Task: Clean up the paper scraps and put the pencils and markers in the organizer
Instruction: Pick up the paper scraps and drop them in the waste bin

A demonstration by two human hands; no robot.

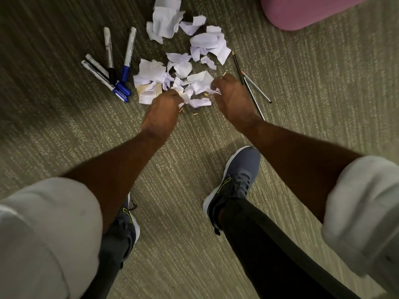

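White torn paper scraps point(203, 42) lie scattered on the carpet from the top middle down to my hands. My left hand point(160, 112) is closed on scraps at the near edge of the pile. My right hand point(232, 96) pinches a small scrap just to the right of it. Several markers point(112, 67) with blue and black caps lie in a fan to the left of the pile. Three pencils point(251, 85) lie to the right, partly hidden under my right hand. Tiny tan shavings point(195, 113) lie near my left hand. No organizer is in view.
The floor is a ribbed olive carpet point(313, 93). A pink rounded seat point(302, 11) fills the top right corner. My two grey shoes point(235, 182) stand on the carpet below the pile, and white rolled-up sleeves frame both lower corners.
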